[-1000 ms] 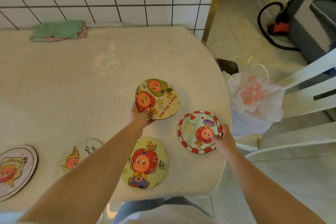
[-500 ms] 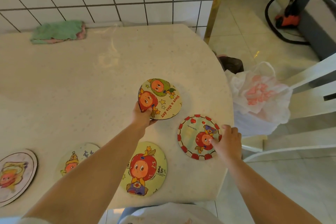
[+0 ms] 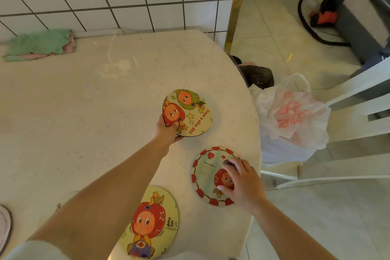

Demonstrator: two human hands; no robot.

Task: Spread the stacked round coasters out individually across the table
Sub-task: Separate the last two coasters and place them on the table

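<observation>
My left hand (image 3: 167,131) grips the near edge of a small stack of round coasters (image 3: 191,112), the top one yellow with two fruit faces and "Have a nice day", held just above the table (image 3: 73,112). My right hand (image 3: 240,183) lies with fingers spread on top of a red-bordered coaster (image 3: 206,173) that is flat on the table near its right edge. A yellow apple-face coaster (image 3: 152,221) lies flat by the front edge. At the far left, part of another coaster (image 3: 4,228) shows. My left forearm hides one more coaster.
A green cloth (image 3: 40,43) lies at the back left against the tiled wall. Beyond the table's curved right edge hang a white plastic bag (image 3: 293,116) and a white chair (image 3: 358,112). A dark bundle (image 3: 257,76) sits on the floor.
My right hand moved from pinching the red-bordered coaster's edge to resting flat on top of it; the coaster now lies on the table. The left hand kept the stack in place.
</observation>
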